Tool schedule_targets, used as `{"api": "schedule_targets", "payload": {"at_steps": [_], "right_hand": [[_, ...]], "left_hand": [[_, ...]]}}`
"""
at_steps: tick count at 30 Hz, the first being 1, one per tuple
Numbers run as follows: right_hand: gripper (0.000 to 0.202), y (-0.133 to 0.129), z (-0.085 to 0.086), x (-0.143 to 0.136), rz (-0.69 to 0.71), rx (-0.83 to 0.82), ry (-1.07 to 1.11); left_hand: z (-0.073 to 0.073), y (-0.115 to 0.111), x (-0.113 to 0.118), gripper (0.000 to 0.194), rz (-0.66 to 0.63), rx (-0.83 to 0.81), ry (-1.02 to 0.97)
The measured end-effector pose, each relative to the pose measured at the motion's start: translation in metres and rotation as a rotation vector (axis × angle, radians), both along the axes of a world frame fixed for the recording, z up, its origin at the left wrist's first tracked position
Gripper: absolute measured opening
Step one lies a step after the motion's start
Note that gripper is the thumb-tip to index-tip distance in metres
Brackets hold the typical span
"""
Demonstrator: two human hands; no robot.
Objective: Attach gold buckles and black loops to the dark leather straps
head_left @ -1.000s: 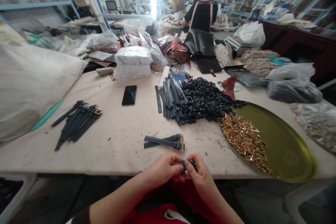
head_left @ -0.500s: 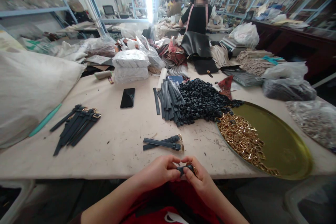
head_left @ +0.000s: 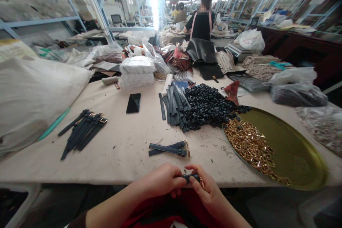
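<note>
At the table's front edge my left hand (head_left: 166, 179) pinches one end of a short dark strap (head_left: 190, 178). The fingers of my right hand (head_left: 204, 184) grip its other end, where a gold buckle shows. Just beyond them lie two crossed dark straps with gold buckles (head_left: 171, 148). Behind these are a stack of flat dark strips (head_left: 176, 105) and a heap of small black loops (head_left: 208, 105). To the right, many gold buckles (head_left: 249, 146) lie on a round golden tray (head_left: 296, 153).
Several buckled straps (head_left: 84, 130) are fanned out on the left, near a large white sack (head_left: 37, 96). A phone (head_left: 133, 103) lies mid-table. Plastic-wrapped packs (head_left: 137, 71) and a black bag (head_left: 201, 51) stand behind. Another person (head_left: 201, 25) is farther back.
The view has tilted slightly, so the table appears a little lower and farther right. My left fingers have curled more around the strap, and my right index finger has lifted a little.
</note>
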State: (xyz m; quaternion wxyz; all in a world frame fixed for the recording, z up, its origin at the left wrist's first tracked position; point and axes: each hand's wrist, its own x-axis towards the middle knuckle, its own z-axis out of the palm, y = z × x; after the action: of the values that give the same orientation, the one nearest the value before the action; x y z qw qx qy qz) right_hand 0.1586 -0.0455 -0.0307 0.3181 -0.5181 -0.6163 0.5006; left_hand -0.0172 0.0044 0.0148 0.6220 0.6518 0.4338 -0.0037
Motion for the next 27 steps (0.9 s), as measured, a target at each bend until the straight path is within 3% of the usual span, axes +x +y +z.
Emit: {"api": "schedule_targets", "payload": {"at_steps": [10,17,22,27], "right_hand": [[0.031,-0.001,0.006,0.003,0.125,0.110,-0.113],[0.031,0.003,0.009,0.001,0.081,0.049,-0.083],[0.033,0.005,0.020,0.001,0.121,0.003,-0.018],[0.033,0.006,0.020,-0.001,0.116,0.038,-0.038]], "left_hand": [[0.005,-0.011,0.006,0.029,0.018,0.064,0.048],[0.017,-0.007,-0.004,0.033,-0.084,0.140,0.019],[0.011,-0.005,-0.004,0.036,-0.057,0.132,-0.024],[0.012,-0.005,-0.001,0.033,-0.038,0.134,0.003]]}}
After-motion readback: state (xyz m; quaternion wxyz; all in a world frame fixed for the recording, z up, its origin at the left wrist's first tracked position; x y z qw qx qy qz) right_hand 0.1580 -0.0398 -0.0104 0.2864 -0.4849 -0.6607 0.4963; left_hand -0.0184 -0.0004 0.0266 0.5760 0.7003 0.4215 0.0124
